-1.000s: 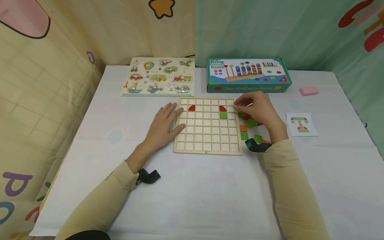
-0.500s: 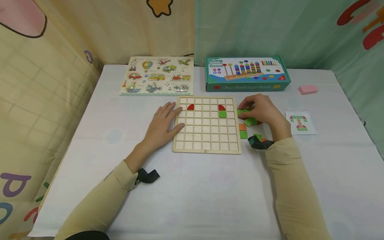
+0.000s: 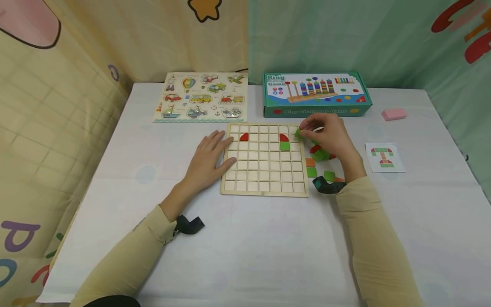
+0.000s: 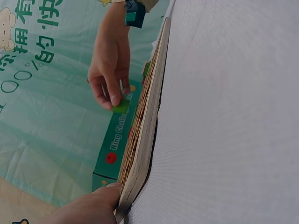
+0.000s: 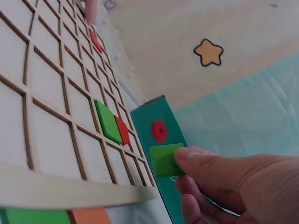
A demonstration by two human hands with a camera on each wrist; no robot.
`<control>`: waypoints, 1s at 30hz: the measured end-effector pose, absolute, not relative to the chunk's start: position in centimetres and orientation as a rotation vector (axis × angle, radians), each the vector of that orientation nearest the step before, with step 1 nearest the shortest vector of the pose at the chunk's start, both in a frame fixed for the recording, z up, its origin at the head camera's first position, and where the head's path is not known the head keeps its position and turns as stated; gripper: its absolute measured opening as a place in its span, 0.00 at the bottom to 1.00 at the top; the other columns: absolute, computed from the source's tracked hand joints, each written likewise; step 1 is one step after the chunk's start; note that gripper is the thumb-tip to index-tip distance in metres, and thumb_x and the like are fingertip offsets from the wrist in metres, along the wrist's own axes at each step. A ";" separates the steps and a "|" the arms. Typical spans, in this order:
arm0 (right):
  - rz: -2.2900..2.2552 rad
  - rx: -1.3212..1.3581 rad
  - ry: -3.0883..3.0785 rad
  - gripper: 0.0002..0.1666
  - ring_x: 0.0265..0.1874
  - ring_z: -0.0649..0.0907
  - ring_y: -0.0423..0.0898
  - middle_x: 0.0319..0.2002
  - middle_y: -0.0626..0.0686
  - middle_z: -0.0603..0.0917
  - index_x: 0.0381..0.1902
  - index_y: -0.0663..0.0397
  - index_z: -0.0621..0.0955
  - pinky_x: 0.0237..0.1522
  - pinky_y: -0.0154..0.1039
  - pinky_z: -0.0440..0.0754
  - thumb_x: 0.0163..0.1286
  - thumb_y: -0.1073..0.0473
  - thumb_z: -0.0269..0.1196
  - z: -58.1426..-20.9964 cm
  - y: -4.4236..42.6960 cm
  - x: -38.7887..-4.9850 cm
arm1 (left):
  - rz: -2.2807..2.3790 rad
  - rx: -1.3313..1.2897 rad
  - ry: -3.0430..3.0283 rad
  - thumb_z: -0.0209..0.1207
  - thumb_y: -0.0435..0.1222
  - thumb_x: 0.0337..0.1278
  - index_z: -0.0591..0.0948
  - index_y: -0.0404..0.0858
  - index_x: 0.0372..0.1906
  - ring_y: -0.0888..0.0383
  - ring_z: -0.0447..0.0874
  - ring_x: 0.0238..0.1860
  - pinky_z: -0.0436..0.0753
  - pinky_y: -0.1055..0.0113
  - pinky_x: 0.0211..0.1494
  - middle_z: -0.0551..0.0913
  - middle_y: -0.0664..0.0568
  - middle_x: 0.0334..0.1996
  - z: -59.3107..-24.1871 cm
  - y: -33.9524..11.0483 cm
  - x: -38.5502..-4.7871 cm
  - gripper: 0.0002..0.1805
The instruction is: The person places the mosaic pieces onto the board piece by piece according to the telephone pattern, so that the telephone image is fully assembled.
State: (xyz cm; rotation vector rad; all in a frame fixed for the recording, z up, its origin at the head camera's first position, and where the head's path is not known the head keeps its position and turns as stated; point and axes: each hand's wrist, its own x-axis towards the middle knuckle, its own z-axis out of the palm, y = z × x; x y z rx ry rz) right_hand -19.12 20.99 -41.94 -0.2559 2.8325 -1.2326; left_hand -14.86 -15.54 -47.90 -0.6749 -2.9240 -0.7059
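Note:
A wooden grid board (image 3: 264,175) lies mid-table, holding two red quarter-round tiles, one at the left (image 3: 244,137) and one at the right (image 3: 284,137). Directly below the right one sits a green square tile (image 3: 284,146). My left hand (image 3: 205,164) rests on the board's left edge with its fingers spread. Between thumb and fingers, my right hand (image 3: 330,134) pinches another green square tile (image 5: 166,159), raised above the board's upper right edge. Loose green, red and orange tiles (image 3: 320,155) lie right of the board, partly under the right hand.
A small pattern card (image 3: 385,157) and a pink block (image 3: 394,114) lie at the right. Behind the board stand a picture puzzle (image 3: 201,98) and a green Ring Challenge Game box (image 3: 317,111). Curtains hang at the table's far side.
My right hand reached down to the loose tiles, took a green square tile, and lifted it up and left to the board's edge. My left hand has stayed in place.

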 end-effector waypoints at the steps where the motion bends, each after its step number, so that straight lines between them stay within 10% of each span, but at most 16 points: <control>1: -1.258 -0.259 2.834 0.10 0.44 0.85 0.50 0.45 0.59 0.89 0.48 0.57 0.87 0.46 0.30 0.82 0.74 0.58 0.70 -42.1 20.4 -19.1 | -0.705 -0.674 -2.925 0.56 0.54 0.76 0.68 0.43 0.80 0.45 0.47 0.86 0.44 0.47 0.88 0.59 0.42 0.83 -47.9 -15.5 -14.9 0.36; 9: -1.383 -0.335 2.833 0.08 0.48 0.85 0.51 0.46 0.58 0.89 0.49 0.58 0.87 0.55 0.49 0.88 0.75 0.62 0.68 -43.2 16.4 -18.9 | -0.710 -0.673 -2.923 0.56 0.54 0.76 0.68 0.43 0.80 0.46 0.47 0.86 0.43 0.48 0.89 0.59 0.43 0.83 -47.9 -15.6 -14.9 0.36; 30: -1.259 -0.583 2.939 0.12 0.47 0.86 0.56 0.48 0.59 0.89 0.49 0.59 0.89 0.51 0.52 0.88 0.69 0.65 0.73 -45.2 15.1 -18.8 | -0.703 -0.669 -2.931 0.56 0.54 0.76 0.68 0.43 0.80 0.45 0.47 0.86 0.43 0.48 0.89 0.59 0.43 0.83 -47.7 -15.4 -14.8 0.36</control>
